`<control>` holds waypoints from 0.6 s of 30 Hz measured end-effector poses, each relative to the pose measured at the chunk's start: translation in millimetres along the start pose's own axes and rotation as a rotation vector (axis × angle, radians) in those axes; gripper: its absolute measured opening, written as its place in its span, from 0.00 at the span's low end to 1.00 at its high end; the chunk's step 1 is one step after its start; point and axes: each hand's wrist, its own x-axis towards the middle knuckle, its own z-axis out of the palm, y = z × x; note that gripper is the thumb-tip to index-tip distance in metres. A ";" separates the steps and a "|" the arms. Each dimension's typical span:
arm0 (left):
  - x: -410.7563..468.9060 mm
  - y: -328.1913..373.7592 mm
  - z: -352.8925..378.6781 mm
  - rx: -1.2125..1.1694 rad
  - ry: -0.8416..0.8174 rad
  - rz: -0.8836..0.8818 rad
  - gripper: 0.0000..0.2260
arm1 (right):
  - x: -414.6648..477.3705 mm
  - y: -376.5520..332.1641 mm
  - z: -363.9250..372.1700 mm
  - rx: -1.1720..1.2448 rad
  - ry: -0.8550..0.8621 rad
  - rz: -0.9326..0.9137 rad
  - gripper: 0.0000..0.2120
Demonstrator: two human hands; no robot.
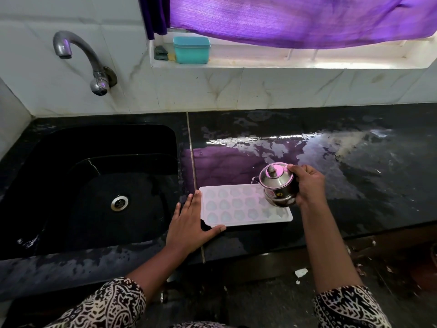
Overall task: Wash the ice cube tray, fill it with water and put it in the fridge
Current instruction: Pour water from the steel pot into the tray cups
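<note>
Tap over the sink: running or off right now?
Off. No stream falls from the tap spout, and the sink below shows no falling water or splash.

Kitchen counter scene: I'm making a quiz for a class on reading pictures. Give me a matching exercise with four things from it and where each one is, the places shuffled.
Things:
1. ice cube tray
2. steel kettle
3. teal box
4. tap

Places:
A. on the window ledge under the purple curtain
B. on the tiled wall above the black sink
C. flat on the wet black counter, steadied at its near left corner by the left hand
D. held in the right hand over the tray's right end

Pairs: 1-C, 2-D, 3-A, 4-B
</note>
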 end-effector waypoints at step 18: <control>-0.8 1.6 -2.2 0.014 -0.003 0.000 0.55 | 1.5 0.6 1.0 -0.023 0.007 0.013 0.14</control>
